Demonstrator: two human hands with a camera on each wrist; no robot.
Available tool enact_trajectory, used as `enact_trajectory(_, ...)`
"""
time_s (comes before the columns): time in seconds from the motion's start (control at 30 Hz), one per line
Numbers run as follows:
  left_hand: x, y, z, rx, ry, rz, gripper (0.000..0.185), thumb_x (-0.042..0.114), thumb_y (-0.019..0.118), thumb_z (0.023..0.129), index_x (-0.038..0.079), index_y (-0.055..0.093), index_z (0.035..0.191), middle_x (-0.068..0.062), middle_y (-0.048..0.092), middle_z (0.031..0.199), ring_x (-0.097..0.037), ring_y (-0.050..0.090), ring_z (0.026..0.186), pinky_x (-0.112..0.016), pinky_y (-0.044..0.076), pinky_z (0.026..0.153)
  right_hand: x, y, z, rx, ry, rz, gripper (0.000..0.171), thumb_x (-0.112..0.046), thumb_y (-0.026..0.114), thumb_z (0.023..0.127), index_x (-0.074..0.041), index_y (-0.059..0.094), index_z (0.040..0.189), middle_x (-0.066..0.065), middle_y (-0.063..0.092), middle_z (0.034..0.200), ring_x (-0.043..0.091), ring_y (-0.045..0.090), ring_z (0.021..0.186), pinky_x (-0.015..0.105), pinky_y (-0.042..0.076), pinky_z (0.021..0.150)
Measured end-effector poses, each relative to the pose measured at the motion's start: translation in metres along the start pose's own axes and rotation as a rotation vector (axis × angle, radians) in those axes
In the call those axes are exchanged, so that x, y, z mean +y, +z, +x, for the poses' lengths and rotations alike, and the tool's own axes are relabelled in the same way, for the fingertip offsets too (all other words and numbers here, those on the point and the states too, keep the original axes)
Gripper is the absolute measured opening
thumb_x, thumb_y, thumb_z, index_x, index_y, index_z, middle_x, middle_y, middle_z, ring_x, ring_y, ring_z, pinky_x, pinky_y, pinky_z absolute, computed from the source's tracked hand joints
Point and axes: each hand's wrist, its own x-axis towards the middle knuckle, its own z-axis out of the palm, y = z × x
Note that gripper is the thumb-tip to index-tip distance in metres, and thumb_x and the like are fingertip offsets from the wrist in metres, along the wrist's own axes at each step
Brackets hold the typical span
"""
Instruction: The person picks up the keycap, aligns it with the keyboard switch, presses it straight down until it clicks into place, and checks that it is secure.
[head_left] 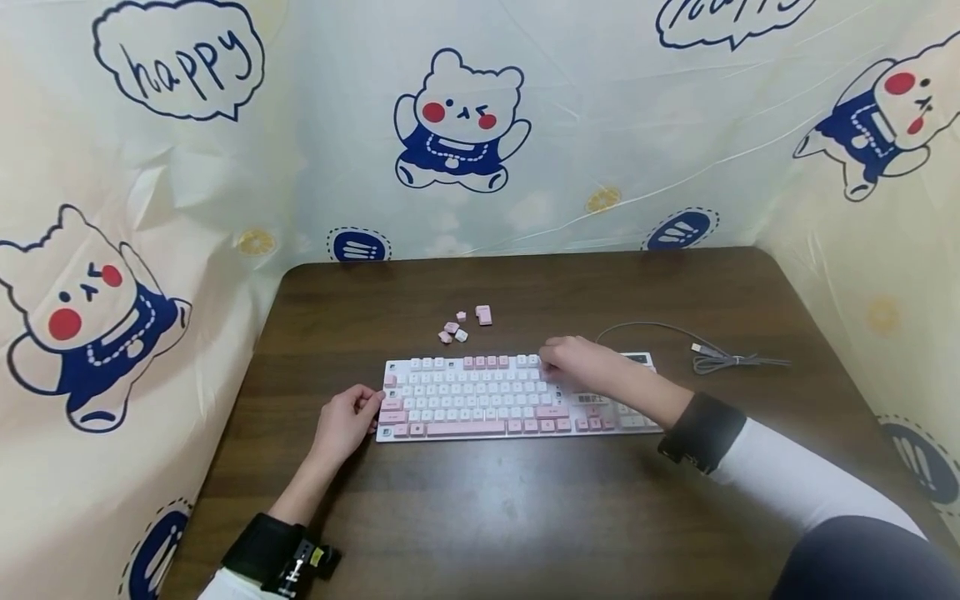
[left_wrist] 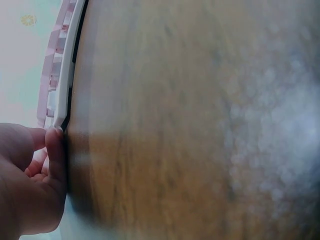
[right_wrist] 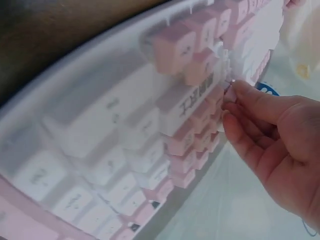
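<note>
R hand (right_wrist: 272,145) up close, fingertips (right_wrist: 235,92) pinching at a white keycap (right_wrist: 223,65) on the pink & white keyboard (right_wrist: 125,135); fingers curled; kbd fills the frame, tilted; near keys blurred; dark tabletop (right_wrist: 55,35) top left.
</note>
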Motion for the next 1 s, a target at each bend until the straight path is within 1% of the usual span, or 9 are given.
enact_trajectory(0.1, 0.0, 0.0, 0.0, 0.001, -0.003, 0.0, 0.023, 0.023, 0.062, 0.106, 0.001, 0.068, 0.102, -0.006, 0.062, 0.078, -0.017, 0.06, 0.066, -0.028, 0.051, 0.061, -0.002, -0.001, 0.004, -0.042, 0.038, 0.0, 0.006, -0.012, 0.076, 0.096, -0.01, 0.073, 0.101, 0.0, 0.066, 0.091, 0.013, 0.06, 0.08, 0.026, 0.054, 0.075)
enact_trajectory(0.2, 0.0, 0.0, 0.0, 0.006, 0.001, 0.004, 0.023, 0.023, 0.062, 0.106, 0.001, 0.068, 0.102, -0.006, 0.062, 0.077, -0.017, 0.06, 0.066, -0.029, 0.05, 0.061, -0.003, 0.001, 0.007, -0.059, 0.061, -0.006, 0.005, -0.011, 0.075, 0.097, -0.011, 0.072, 0.1, 0.0, 0.065, 0.091, 0.014, 0.06, 0.081, 0.027, 0.054, 0.076)
enact_trajectory(0.37, 0.001, 0.0, 0.003, 0.004, 0.018, 0.012, 0.023, 0.024, 0.062, 0.106, 0.001, 0.068, 0.102, -0.006, 0.062, 0.076, -0.017, 0.06, 0.066, -0.029, 0.05, 0.061, -0.001, 0.007, 0.006, -0.058, 0.081, -0.046, 0.008, -0.013, 0.076, 0.096, -0.01, 0.072, 0.103, 0.002, 0.066, 0.095, 0.014, 0.062, 0.084, 0.028, 0.057, 0.081)
enact_trajectory(0.53, 0.001, -0.001, 0.003, 0.0, 0.015, 0.023, 0.023, 0.023, 0.062, 0.106, 0.001, 0.068, 0.102, -0.005, 0.062, 0.076, -0.017, 0.06, 0.066, -0.029, 0.049, 0.061, -0.002, 0.011, 0.004, -0.04, 0.069, -0.094, 0.014, -0.014, 0.076, 0.097, -0.007, 0.072, 0.109, 0.005, 0.067, 0.099, 0.015, 0.066, 0.086, 0.032, 0.06, 0.087)
enact_trajectory(0.63, 0.002, -0.004, 0.002, 0.0, 0.011, 0.023, 0.023, 0.023, 0.062, 0.106, 0.001, 0.068, 0.102, -0.006, 0.062, 0.076, -0.017, 0.06, 0.066, -0.029, 0.049, 0.061, -0.003, 0.011, 0.005, -0.024, 0.069, -0.084, 0.011, -0.013, 0.074, 0.098, -0.007, 0.071, 0.107, 0.004, 0.066, 0.097, 0.015, 0.064, 0.084, 0.031, 0.06, 0.084)
enact_trajectory(0.8, 0.002, -0.004, 0.001, -0.004, 0.014, 0.018, 0.023, 0.023, 0.062, 0.106, 0.001, 0.068, 0.103, -0.006, 0.062, 0.077, -0.017, 0.06, 0.066, -0.028, 0.05, 0.061, -0.004, 0.01, 0.005, -0.027, 0.078, -0.046, 0.006, -0.013, 0.073, 0.099, -0.009, 0.07, 0.102, 0.002, 0.064, 0.095, 0.014, 0.061, 0.081, 0.029, 0.058, 0.079)
enact_trajectory(1.0, 0.001, -0.001, 0.0, -0.01, -0.003, 0.007, 0.024, 0.024, 0.062, 0.106, 0.001, 0.068, 0.103, -0.006, 0.062, 0.078, -0.017, 0.06, 0.067, -0.028, 0.051, 0.061, -0.002, 0.008, 0.003, -0.01, 0.048, -0.039, 0.005, -0.012, 0.074, 0.098, -0.01, 0.07, 0.099, 0.0, 0.063, 0.09, 0.013, 0.059, 0.079, 0.027, 0.055, 0.074)
